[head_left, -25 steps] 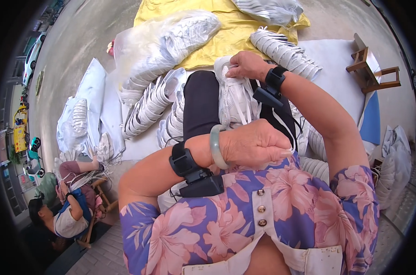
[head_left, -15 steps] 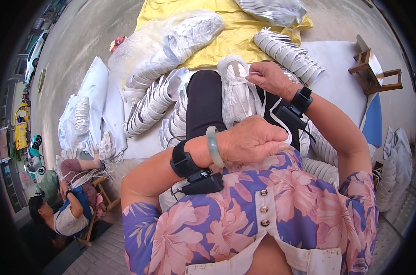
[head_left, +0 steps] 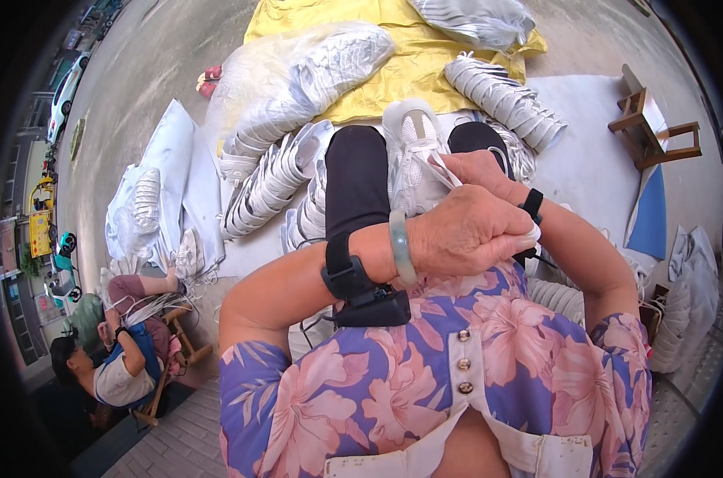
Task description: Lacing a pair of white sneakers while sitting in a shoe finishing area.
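A white sneaker (head_left: 413,171) with a grey-beige toe panel stands between my knees, toe pointing away from me. Its white shoelace (head_left: 444,170) runs up from the eyelets toward my hands. My left hand (head_left: 477,231), with a pale green bangle at the wrist, is closed in front of my chest; a bit of white lace shows at its fingertips. Just beyond it, my right hand (head_left: 481,174) pinches the lace beside the shoe's tongue. The left hand partly covers the right one, and part of the lace is hidden behind it.
Nested rows of white shoes (head_left: 270,179) lie left of my legs, and another row (head_left: 505,99) lies at the right. Plastic-wrapped shoes (head_left: 314,72) rest on a yellow sheet (head_left: 421,60). A wooden stool (head_left: 652,127) stands far right. Another person (head_left: 126,366) sits at the left.
My right hand has come down toward me from above the shoe's toe side. My left hand has moved right and slightly up, so the hands now overlap. The lace is lifted off the shoe.
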The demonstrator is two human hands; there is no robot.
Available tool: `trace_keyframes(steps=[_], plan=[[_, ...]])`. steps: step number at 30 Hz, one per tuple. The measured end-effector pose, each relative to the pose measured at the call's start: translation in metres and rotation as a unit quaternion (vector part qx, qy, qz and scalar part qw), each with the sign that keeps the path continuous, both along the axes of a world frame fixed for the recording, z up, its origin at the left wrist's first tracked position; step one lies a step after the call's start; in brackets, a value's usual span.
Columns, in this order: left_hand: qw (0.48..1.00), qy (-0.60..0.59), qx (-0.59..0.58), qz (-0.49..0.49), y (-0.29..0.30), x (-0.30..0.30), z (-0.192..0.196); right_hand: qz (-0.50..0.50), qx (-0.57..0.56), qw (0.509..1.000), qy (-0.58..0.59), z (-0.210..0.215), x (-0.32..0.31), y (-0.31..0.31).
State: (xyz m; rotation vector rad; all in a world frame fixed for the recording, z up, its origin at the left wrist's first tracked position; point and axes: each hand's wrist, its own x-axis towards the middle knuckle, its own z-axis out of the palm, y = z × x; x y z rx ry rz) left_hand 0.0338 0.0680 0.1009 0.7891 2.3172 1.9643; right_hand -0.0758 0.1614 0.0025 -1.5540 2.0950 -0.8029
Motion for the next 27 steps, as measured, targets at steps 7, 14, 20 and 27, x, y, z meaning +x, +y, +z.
trace_keyframes(steps=[7,14,20,27], plan=[[0.989,0.122,-0.072,0.045,-0.006,-0.004,0.010,-0.134,-0.104,0.811,-0.560,0.039,0.038,-0.006],[0.990,0.062,-0.050,0.116,-0.044,0.029,0.003,-0.039,-0.001,0.996,-0.078,0.024,-0.001,0.028],[0.931,-0.303,0.083,0.187,-0.097,0.086,-0.021,-0.203,0.066,0.973,-0.087,-0.001,-0.051,0.132],[0.752,-0.313,0.181,0.552,-0.196,0.169,-0.105,-0.279,0.224,0.933,0.026,-0.021,-0.074,0.179]])
